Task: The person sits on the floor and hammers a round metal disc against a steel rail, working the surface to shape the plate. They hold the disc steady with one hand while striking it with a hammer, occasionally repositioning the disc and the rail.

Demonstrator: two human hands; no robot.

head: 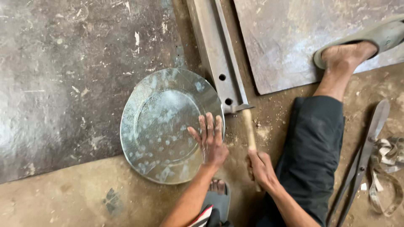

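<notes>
two hands are at work on the floor, and both are ours. our left hand (211, 141) lies flat, fingers spread and released, pressing on the right edge of a round metal plate (168, 124). the plate rests on the dirt floor (75, 197), its upper left part over the edge of a dark metal sheet (63, 75), its right rim just beside a long steel bar (219, 54) with two holes in it. our right hand (261, 168) is clenched around the wooden handle of a hammer (249, 126); the hammer's thin metal head sits at the lower end of the bar, just off the plate's rim.

we judge the step in hand to be shaping the plate's rim: one hand steadies, the other strikes. the next blow calls for keeping our fingers clear of the hammer's path, since they lie near the rim, and for holding the plate firm so it does not skid.

as for containers, the plate is the only dish-like thing here, and it holds nothing; pale blotches mark its surface. well apart on the right lie long metal shears (364, 159) beside curled metal strips (387, 168). a second metal sheet (294, 38) lies beyond, with a sandalled foot (349, 52) on it.
</notes>
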